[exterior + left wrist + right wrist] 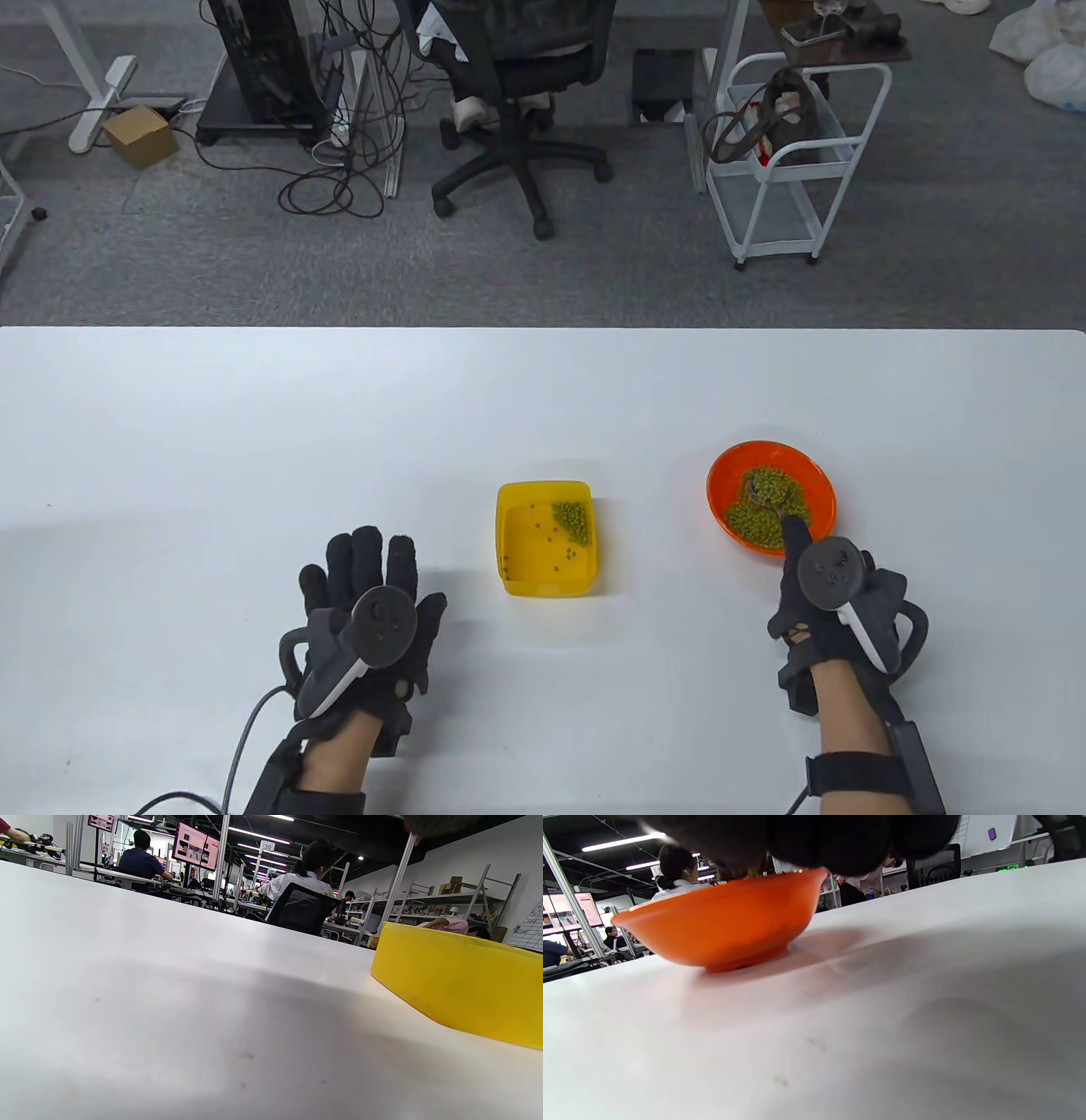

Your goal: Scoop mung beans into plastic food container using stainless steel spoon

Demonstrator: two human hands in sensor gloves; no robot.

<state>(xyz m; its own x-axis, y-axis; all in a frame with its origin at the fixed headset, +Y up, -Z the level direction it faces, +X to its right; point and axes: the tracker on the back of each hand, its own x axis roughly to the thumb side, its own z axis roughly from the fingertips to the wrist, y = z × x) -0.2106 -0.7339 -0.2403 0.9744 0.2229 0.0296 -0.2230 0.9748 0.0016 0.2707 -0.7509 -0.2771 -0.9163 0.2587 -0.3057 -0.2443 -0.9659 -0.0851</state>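
Observation:
An orange bowl of mung beans stands at the table's right. My right hand holds the stainless steel spoon, whose bowl lies among the beans, loaded. The handle is hidden under my fingers. In the right wrist view the orange bowl fills the upper left, with my gloved fingers above it. A yellow plastic container stands at the centre, with a small pile of beans in its far right corner. My left hand rests flat on the table, fingers spread, left of the container.
The white table extends far to the left and back. Beyond its far edge stand an office chair and a white cart on the floor.

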